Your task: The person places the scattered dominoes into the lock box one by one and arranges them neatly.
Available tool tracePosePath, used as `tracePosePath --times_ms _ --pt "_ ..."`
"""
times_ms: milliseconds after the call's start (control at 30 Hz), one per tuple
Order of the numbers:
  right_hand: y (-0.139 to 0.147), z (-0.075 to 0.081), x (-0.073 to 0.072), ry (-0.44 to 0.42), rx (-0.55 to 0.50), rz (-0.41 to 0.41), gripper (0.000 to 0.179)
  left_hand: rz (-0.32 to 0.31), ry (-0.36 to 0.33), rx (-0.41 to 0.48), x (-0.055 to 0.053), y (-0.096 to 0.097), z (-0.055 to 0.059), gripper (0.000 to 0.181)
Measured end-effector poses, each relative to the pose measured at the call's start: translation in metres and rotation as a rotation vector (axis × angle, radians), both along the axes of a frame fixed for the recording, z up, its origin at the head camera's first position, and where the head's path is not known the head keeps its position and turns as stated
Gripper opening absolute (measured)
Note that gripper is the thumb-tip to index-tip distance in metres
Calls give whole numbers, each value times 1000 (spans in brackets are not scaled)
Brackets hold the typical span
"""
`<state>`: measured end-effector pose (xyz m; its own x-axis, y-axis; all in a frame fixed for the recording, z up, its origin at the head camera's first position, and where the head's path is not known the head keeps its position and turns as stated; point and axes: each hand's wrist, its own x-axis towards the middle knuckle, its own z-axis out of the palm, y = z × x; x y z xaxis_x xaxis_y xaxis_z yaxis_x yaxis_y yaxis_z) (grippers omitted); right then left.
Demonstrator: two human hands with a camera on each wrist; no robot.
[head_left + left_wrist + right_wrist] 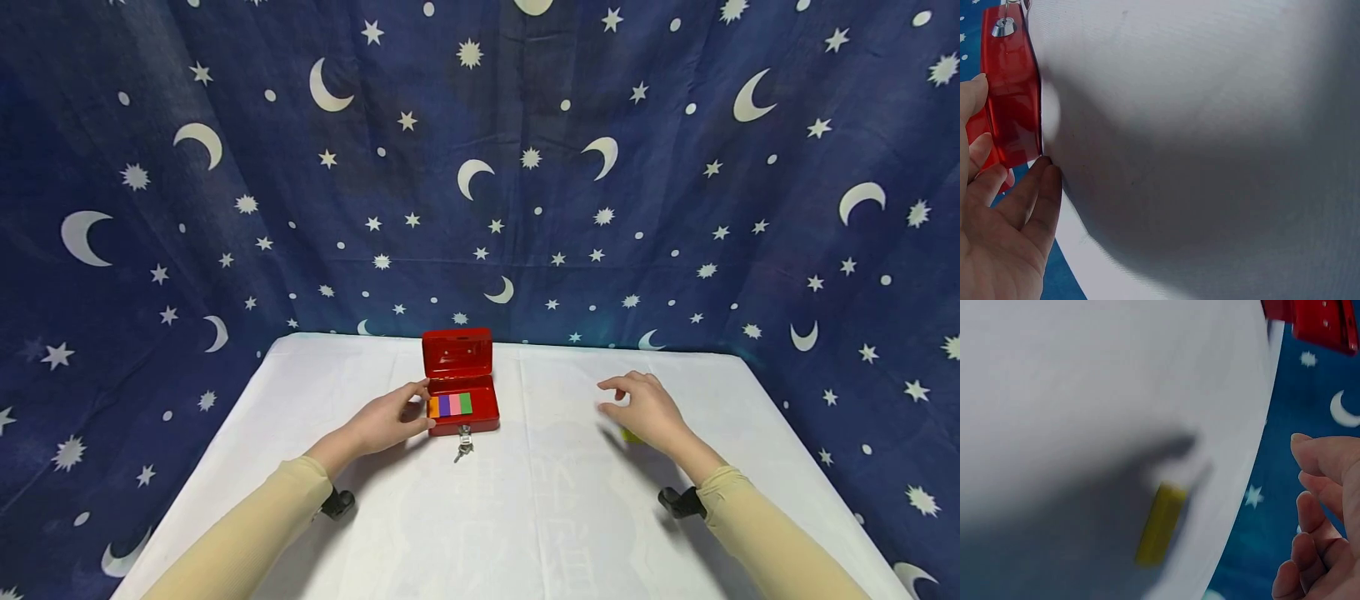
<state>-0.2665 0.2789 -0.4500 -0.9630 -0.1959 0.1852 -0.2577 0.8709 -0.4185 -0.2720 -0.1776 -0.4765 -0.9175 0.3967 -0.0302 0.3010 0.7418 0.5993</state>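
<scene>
A red metal cash box (486, 407) stands on the table with its lid (457, 354) raised. Inside it, orange, purple, pink and green blocks (454, 404) lie side by side at the left. My left hand (386, 421) holds the box's left end, thumb at the front corner and fingers farther back; the left wrist view also shows fingertips (1050, 172) at its lower edge. Keys (464, 448) hang from the front lock. Over to the right, my right hand (647, 410) hovers with loosely bent fingers and nothing between them, above a yellow block (1161, 525) lying on the cloth.
A white cloth (525, 517) covers the table. Behind and around it hangs a dark blue curtain (555, 217) with moons and stars. Black wrist mounts (678, 502) stick out below both forearms.
</scene>
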Motion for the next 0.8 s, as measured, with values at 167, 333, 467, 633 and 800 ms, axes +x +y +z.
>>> tracePosePath --times_ms 167,333,467,633,800 --pt "23 -1 6 -17 38 -39 38 1 7 -6 0 0 0 77" --pt "39 -9 13 -61 82 -59 40 8 2 -15 0 1 0 77" --pt "50 -17 19 -87 108 -53 39 13 0 -17 -1 1 0 64" --pt "60 -25 24 -106 110 -39 38 13 -5 -15 -1 1 1 48" --pt "64 -31 26 -120 103 -38 33 15 -9 -10 -1 2 1 47"
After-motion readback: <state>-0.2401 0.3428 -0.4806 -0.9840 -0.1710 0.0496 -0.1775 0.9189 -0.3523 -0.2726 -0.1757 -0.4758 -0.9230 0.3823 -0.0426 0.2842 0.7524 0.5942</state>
